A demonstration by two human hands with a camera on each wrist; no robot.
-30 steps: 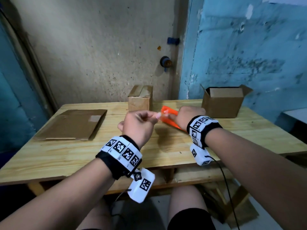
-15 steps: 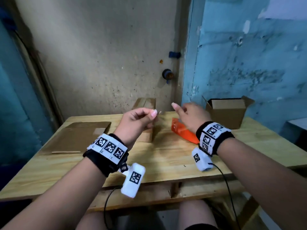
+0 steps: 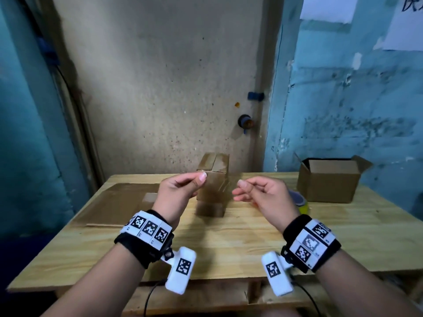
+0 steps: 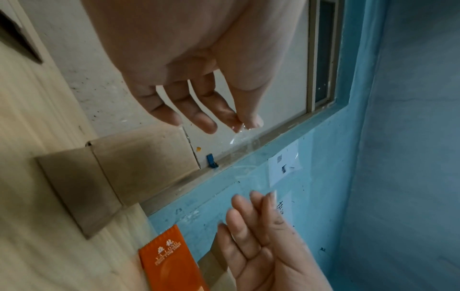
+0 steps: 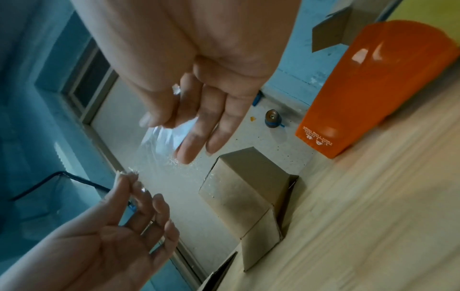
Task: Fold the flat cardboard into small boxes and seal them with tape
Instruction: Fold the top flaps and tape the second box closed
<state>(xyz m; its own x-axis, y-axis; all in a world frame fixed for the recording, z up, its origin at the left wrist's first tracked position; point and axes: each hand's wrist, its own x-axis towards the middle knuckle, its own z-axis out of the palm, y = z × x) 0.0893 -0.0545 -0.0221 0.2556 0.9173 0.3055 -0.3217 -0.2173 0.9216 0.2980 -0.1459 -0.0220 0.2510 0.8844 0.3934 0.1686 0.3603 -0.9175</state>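
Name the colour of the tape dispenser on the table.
Orange, clearest in the right wrist view: tape dispenser.

Wooden table (image 3: 251, 236) carries 2 boxes (image 3: 212, 186), flat cardboard (image 3: 114, 204), orange dispenser (image 5: 373, 78).

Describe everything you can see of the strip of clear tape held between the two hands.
The clear tape strip is a thin, see-through film, glossy, with creases and speckles catching light. It is cut free and spans the gap between both hands in the air, in front of the closed small box, not touching it. The left hand pinches one end between thumb and fingertip; the right hand pinches the other. It looks fairly taut, slightly wrinkled near each pinch.
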